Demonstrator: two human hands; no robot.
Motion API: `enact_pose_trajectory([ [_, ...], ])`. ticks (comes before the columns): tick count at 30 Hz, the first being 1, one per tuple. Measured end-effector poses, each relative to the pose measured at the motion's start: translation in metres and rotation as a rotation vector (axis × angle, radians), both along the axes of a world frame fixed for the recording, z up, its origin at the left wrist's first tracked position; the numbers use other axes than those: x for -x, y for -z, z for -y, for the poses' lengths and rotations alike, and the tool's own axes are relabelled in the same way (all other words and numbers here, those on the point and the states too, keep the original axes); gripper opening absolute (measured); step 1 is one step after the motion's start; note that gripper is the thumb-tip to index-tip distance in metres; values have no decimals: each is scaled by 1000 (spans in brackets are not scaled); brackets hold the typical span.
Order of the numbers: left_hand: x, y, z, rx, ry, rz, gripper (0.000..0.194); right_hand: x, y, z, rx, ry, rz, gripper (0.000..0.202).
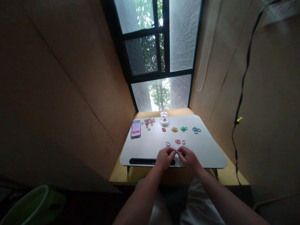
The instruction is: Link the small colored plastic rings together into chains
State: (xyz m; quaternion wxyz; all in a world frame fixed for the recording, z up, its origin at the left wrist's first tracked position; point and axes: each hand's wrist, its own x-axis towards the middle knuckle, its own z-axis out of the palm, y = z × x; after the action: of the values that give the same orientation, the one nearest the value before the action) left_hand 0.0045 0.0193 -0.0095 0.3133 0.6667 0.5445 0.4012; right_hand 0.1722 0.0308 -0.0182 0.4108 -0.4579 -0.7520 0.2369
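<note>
My left hand [166,157] and my right hand [188,158] meet over the front of the white folding table [150,147]. Both are closed in a pinch, fingertips nearly touching, on a small hair tie [176,151] that mostly hides between them. Just beyond my left fingers lies a single purple hair tie [168,144]. A cluster of pink hair ties [177,142] lies past my fingertips, with one more pink hair tie [183,142] to its right. Farther back sit groups of red hair ties [163,129], yellow hair ties [174,129], green hair ties [183,128] and blue hair ties [196,130].
A mixed heap of hair ties [149,122] lies at the back left, near a phone-like blurred item [135,129]. A clear plastic jar [164,120] stands at the back edge. A black slot [142,161] runs along the front. A green bucket [35,204] is on the floor, left.
</note>
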Motion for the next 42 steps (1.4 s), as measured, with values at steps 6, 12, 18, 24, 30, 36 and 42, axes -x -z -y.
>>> enact_pose_trajectory([
  [6, 0, 1, 0, -10, -7, -22, 22, 0, 1, -1, -4, -8, 2, 13],
  [12, 0, 1, 0, -14, -24, 10, 18, 0, 1, 0, -3, -3, 3, 10],
  [18, -1, -1, 1, -16, -12, -14, 15, 0, 6, -2, 25, -6, 0, 8],
  [24, -1, -2, 3, -27, -6, -4, 14, 1, 2, 0, 27, -39, 1, 11],
  [30, 0, 2, 1, -37, -4, -9, 17, 1, 0, 0, 32, -50, 5, 16],
  [36, 1, 1, 2, -42, -7, -9, 17, 0, 3, -1, 24, -46, 19, 19],
  [42, 0, 0, 3, -31, 0, 0, 17, 1, 0, 1, 20, -42, 37, 18],
])
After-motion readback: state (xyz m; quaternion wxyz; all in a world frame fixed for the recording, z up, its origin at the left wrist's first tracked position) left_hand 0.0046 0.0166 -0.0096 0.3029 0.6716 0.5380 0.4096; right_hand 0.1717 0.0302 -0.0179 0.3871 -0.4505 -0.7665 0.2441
